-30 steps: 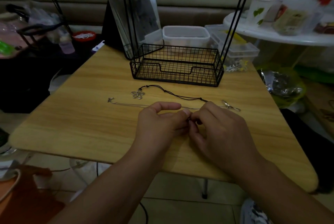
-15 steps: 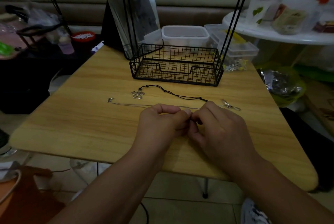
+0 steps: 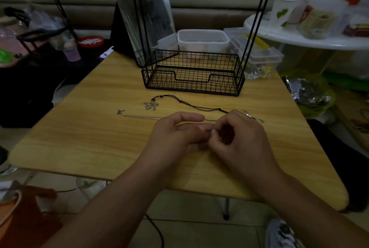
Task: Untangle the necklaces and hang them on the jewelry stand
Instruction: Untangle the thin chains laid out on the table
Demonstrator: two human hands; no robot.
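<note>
Untangling step: left hand [image 3: 177,135] and right hand [image 3: 241,137] meet fingertip to fingertip, apparently pinching the thin chain [image 3: 143,116]. Next, tease it free of the black cord [image 3: 199,106].

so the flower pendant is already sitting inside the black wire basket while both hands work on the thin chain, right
Not quite. The flower pendant lies on the wooden table in front of the black wire basket, not inside it; the head view shows it on its black cord. The rest holds: the left hand and right hand meet at the thin chain.
</note>
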